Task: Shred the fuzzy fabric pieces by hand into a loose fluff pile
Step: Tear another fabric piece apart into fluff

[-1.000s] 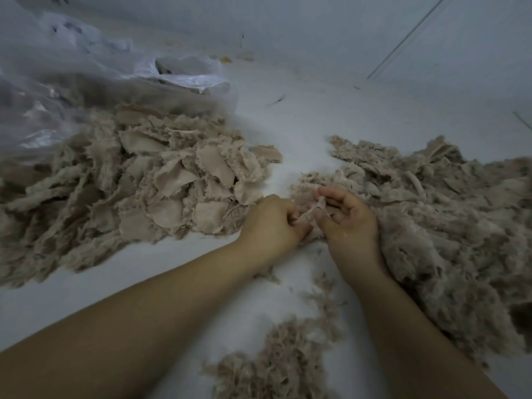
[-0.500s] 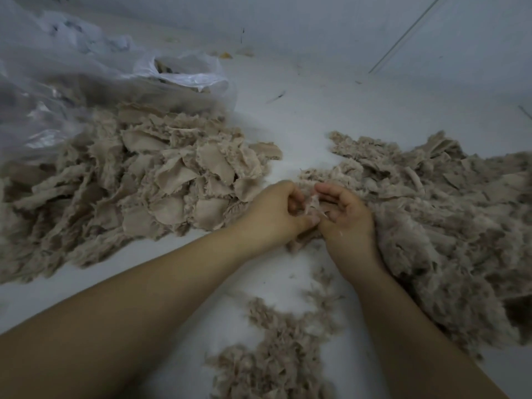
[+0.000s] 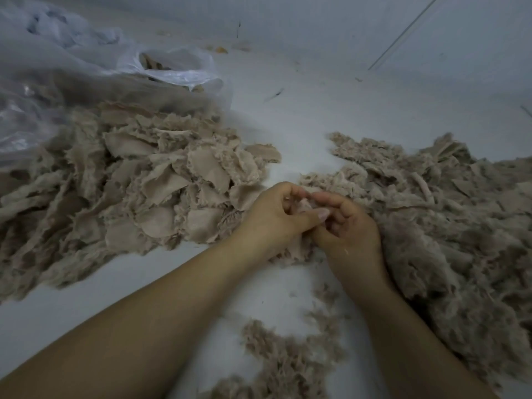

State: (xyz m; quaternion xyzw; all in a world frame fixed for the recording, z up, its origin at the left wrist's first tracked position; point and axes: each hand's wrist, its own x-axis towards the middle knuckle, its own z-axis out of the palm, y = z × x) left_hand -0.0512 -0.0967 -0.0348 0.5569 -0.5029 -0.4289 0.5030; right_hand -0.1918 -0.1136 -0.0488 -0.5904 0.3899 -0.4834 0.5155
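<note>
While left hand (image 3: 276,217) and right hand (image 3: 349,228) both pinch one fabric scrap (image 3: 302,207) between curled fingers, over the bench (image 3: 302,116) gap between uncut pieces (image 3: 138,185) and fluff pile (image 3: 449,226), risk: torn fluff dropping short (strays already near (image 3: 288,361)), or mixing piles.

Two bare hands show, the left hand (image 3: 276,217) and the right hand (image 3: 349,228), with one small fabric scrap (image 3: 302,207) between them. Three tan heaps lie on the white surface: a pile of fabric pieces (image 3: 129,191) at left, a shredded heap (image 3: 449,220) at right, and a small fluff pile (image 3: 288,367) nearest. One clear plastic bag (image 3: 86,70) sits far left.
</note>
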